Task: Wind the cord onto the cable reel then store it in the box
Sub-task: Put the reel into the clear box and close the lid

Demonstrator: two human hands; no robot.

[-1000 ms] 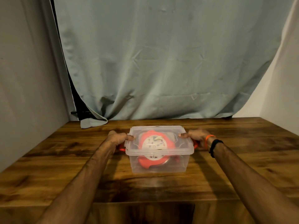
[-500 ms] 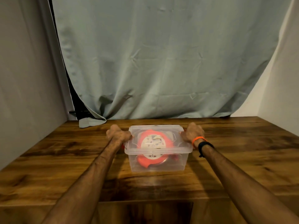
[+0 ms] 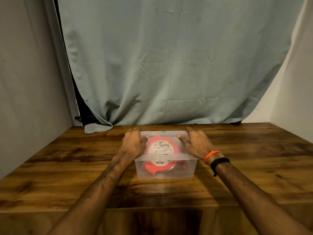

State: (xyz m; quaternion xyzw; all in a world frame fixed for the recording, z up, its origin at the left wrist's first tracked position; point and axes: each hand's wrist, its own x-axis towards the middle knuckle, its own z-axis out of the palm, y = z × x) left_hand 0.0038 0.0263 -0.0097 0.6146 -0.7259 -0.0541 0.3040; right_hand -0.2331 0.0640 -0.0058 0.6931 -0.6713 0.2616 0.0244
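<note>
Both hands had moved off the box ends onto its lid since 0.5 s ago. L hand (image 3: 133, 145) & R hand (image 3: 196, 145) lay flat, fingers straight, gripping nothing. Clear plastic box (image 3: 166, 168), rectangular, sat mid-table w/ round red cable reel (image 3: 160, 148) inside. Wood-grain table (image 3: 67, 167) bare on all sides; curtain (image 3: 169, 65) hung behind far edge.

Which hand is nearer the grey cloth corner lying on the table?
Left. The left hand rests on the box lid's left side, closer to the cloth corner at back left; the right hand rests on the lid's right side.
</note>
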